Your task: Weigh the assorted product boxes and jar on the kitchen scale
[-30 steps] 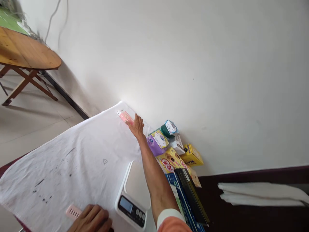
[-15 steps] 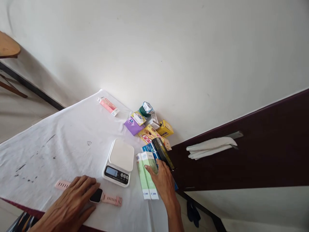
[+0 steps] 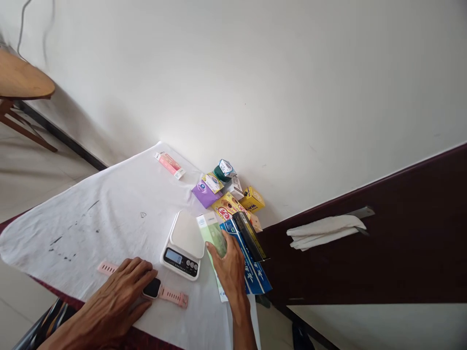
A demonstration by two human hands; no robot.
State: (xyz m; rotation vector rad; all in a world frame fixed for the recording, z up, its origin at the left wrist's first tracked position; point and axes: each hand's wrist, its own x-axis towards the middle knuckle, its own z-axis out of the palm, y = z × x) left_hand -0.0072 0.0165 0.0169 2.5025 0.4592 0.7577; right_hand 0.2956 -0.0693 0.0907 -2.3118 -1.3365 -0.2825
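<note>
My right hand (image 3: 229, 265) has its thumb at the left edge and its fingers at the right side of a long green-and-white box (image 3: 208, 224), closed around it. The hand covers part of the box, so I cannot tell whether one or two are held. Just left of it stands a white kitchen scale (image 3: 188, 236) with a lit display and nothing on its plate. My left hand (image 3: 126, 291) lies flat, fingers stretched, over the strap of a pink smartwatch (image 3: 152, 288). The watch's dark screen shows beside the fingertips.
Right of the green box lie a blue box (image 3: 257, 277) and a black box (image 3: 250, 236). Behind are a yellow snack box (image 3: 226, 206), a purple pack (image 3: 206, 193) and a yellow carton (image 3: 252, 198). A pink box (image 3: 170, 165) lies by the wall; a white cloth (image 3: 324, 227) hangs right.
My right hand has closed on the green packaging and shifted it left towards the scale, uncovering more of the blue box. My left hand stays on the watch. The view has shifted slightly.
</note>
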